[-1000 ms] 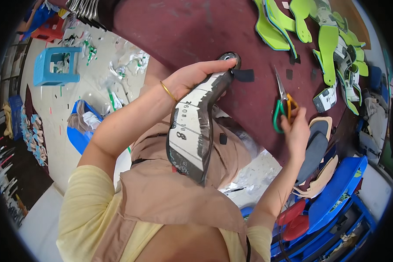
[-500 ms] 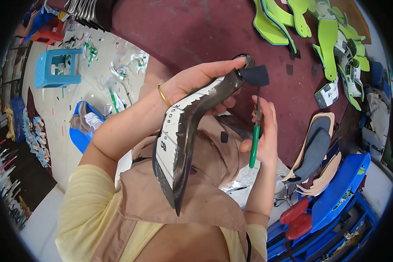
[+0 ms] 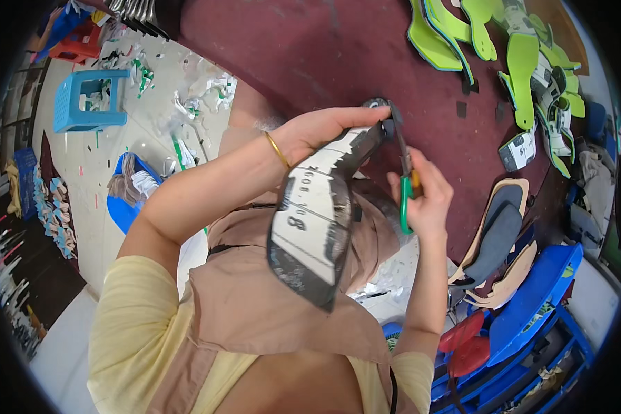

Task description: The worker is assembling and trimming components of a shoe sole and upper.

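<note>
Sole-shaped piece, white with black edges, slants over the lap, its far end pinched by the left hand, thumb on top; the piece itself blocks sight of most of those fingers. The right hand curls around green-and-orange scissors, whose blades stand just beside the left thumb tip, partly covering the piece's end. Beyond both hands spreads a maroon table, with small black scraps ahead of the right hand. Farther right sit lime-green sole pieces; nearer, dark grey insoles and a blue tray. Well left of the left hand stands a light-blue stool.
</note>
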Demonstrator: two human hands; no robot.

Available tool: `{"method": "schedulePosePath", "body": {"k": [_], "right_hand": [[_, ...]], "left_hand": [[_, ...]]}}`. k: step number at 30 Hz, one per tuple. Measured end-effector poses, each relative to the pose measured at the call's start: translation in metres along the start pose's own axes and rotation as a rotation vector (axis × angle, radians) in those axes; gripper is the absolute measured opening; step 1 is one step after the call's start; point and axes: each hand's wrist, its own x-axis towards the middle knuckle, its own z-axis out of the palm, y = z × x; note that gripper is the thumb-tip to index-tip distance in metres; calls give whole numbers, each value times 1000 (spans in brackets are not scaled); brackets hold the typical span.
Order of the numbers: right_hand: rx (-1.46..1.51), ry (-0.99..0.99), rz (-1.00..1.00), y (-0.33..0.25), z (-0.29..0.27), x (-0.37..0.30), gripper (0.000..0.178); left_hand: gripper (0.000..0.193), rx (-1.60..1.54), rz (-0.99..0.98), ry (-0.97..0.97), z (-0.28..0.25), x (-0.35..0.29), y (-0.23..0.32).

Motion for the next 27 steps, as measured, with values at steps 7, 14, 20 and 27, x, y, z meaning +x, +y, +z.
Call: {"method": "schedulePosePath", "body": {"k": [7,14,20,27], "right_hand": [[-444,126,304,17,-18,17,66],[43,393,443,-3,3,30,22],[499,123,558,-63,17,31,23],[819,438,561,-45,22,18,10]], "left_hand": [[28,452,506,240,20,-7,-11],[29,445,715,242,22,3,-22],[32,507,924,84,23,5,-30],[35,533,731,18,27,-3,-25]]}}
